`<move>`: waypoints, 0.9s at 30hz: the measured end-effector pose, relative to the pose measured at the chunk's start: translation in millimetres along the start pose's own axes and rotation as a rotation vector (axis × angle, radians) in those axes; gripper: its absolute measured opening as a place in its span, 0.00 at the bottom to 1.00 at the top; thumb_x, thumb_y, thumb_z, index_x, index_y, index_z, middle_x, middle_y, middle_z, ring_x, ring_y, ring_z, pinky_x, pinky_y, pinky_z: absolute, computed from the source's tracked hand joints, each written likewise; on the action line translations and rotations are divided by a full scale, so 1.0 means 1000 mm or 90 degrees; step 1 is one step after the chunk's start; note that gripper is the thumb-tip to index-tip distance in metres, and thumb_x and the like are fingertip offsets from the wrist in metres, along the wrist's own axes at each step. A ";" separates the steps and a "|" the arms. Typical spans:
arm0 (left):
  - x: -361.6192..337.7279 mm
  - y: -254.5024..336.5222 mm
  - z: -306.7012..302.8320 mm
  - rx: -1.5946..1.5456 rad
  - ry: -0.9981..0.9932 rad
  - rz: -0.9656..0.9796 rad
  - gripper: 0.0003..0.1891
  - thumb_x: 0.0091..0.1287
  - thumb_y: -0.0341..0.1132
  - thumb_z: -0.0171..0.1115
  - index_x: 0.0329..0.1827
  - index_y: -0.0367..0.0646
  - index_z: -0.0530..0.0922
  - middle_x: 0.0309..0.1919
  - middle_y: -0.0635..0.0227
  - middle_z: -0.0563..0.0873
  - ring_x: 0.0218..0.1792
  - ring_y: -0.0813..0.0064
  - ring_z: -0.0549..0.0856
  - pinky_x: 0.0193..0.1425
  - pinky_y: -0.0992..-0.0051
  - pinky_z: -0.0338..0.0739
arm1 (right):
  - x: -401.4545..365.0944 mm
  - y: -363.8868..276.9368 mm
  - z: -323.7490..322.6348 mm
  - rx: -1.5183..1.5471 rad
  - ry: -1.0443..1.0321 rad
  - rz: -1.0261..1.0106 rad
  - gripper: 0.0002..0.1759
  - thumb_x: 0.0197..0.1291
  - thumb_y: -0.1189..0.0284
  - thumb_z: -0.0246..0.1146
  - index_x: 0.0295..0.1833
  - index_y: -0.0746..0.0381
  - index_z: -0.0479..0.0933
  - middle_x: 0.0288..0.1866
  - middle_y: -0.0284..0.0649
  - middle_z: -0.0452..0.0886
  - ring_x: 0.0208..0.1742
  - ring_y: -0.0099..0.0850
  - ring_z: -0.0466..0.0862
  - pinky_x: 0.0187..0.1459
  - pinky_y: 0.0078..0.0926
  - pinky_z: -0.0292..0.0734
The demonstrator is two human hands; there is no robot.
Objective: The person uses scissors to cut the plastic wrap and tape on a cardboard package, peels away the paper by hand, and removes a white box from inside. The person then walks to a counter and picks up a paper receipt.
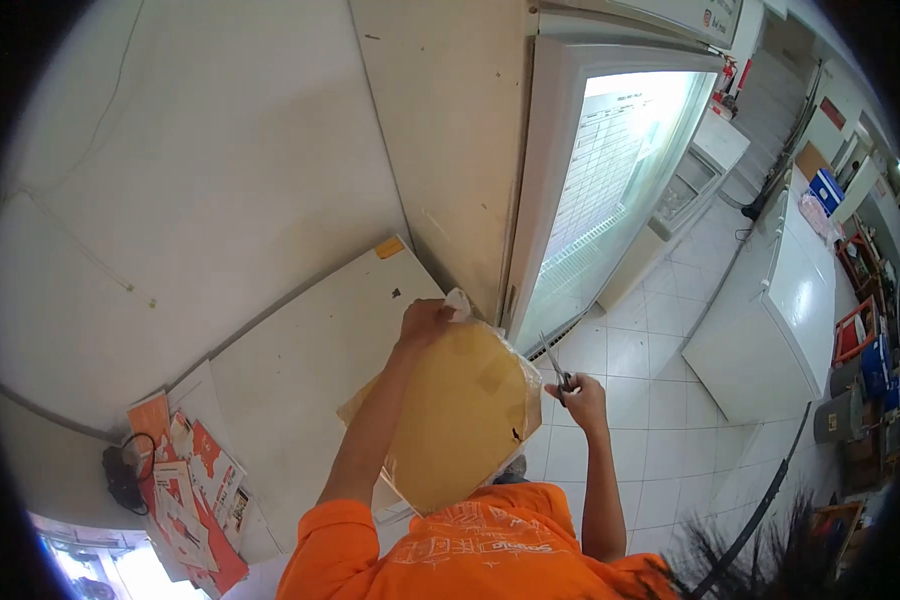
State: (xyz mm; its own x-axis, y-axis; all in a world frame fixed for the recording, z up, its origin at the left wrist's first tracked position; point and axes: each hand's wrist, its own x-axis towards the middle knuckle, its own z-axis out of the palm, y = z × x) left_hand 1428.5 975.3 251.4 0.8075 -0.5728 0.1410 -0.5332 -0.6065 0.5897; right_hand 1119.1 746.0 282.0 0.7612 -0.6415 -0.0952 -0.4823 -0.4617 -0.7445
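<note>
A large tan cardboard box (pixel 460 410) with clear plastic wrap around it lies in front of me, overlapping the edge of a white surface. At its far edge my left hand (pixel 428 322) is closed on a bunched piece of the clear plastic wrap (pixel 458 304). To the right of the box, my right hand (pixel 582 402) grips a pair of scissors (pixel 564 382) by the handles. The blades point away from me and stand apart from the box. A small dark mark shows on the box's right part.
The white surface (pixel 290 380) runs along the wall on the left, with red and white printed papers (pixel 195 490) and a black item (pixel 123 478) at its end. A glass-door fridge (pixel 610 170) stands ahead. A white chest freezer (pixel 760 330) stands on the tiled floor at right.
</note>
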 end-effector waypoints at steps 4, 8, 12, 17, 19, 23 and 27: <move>0.031 -0.034 0.010 -0.162 -0.134 -0.126 0.25 0.68 0.55 0.68 0.36 0.36 0.89 0.35 0.50 0.91 0.40 0.54 0.91 0.44 0.60 0.82 | -0.029 0.012 -0.001 0.038 0.014 0.058 0.29 0.48 0.54 0.86 0.24 0.62 0.75 0.18 0.33 0.75 0.23 0.22 0.71 0.27 0.28 0.69; 0.044 -0.051 0.032 -0.080 -0.295 -0.160 0.30 0.66 0.60 0.70 0.36 0.34 0.89 0.37 0.46 0.91 0.41 0.55 0.92 0.48 0.59 0.82 | -0.055 0.029 -0.004 0.061 0.019 0.112 0.28 0.48 0.57 0.87 0.23 0.61 0.74 0.18 0.30 0.74 0.23 0.19 0.68 0.26 0.25 0.65; 0.033 -0.058 0.046 0.082 -0.267 -0.014 0.27 0.65 0.55 0.73 0.48 0.35 0.88 0.49 0.46 0.91 0.52 0.59 0.89 0.58 0.60 0.80 | -0.081 0.040 -0.012 0.103 0.012 0.194 0.26 0.51 0.61 0.86 0.26 0.61 0.73 0.21 0.30 0.76 0.24 0.18 0.68 0.26 0.23 0.64; 0.013 -0.045 0.009 -0.238 -0.057 -0.128 0.24 0.63 0.48 0.76 0.51 0.37 0.83 0.49 0.51 0.88 0.48 0.52 0.89 0.55 0.58 0.81 | -0.098 0.021 -0.004 0.297 0.035 0.170 0.41 0.53 0.60 0.84 0.61 0.65 0.66 0.50 0.48 0.89 0.42 0.33 0.90 0.42 0.32 0.86; -0.011 -0.030 0.000 -0.345 0.055 -0.128 0.22 0.63 0.42 0.76 0.56 0.40 0.81 0.52 0.55 0.87 0.50 0.52 0.88 0.58 0.58 0.81 | -0.092 0.022 0.019 0.292 0.068 0.077 0.42 0.55 0.63 0.84 0.63 0.66 0.63 0.49 0.47 0.88 0.42 0.33 0.90 0.42 0.32 0.85; -0.108 0.023 -0.049 -0.192 0.315 0.127 0.19 0.64 0.32 0.71 0.58 0.44 0.80 0.52 0.58 0.85 0.60 0.53 0.81 0.67 0.58 0.75 | -0.049 0.017 0.063 0.038 0.161 -0.244 0.45 0.53 0.70 0.82 0.67 0.63 0.58 0.50 0.53 0.88 0.45 0.44 0.91 0.45 0.38 0.86; -0.226 -0.005 -0.037 0.054 0.215 0.186 0.12 0.63 0.35 0.71 0.47 0.45 0.84 0.52 0.57 0.85 0.56 0.47 0.81 0.65 0.51 0.74 | -0.025 -0.035 0.061 -0.054 0.075 -0.095 0.41 0.51 0.77 0.78 0.67 0.61 0.60 0.49 0.57 0.88 0.47 0.52 0.91 0.46 0.41 0.87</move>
State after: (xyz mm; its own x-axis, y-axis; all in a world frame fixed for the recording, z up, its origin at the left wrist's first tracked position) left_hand 1257.7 1128.0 246.2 0.6497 -0.5231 0.5516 -0.7583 -0.4976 0.4211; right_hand 1143.0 815.5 270.5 0.7737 -0.6265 0.0939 -0.4058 -0.6040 -0.6859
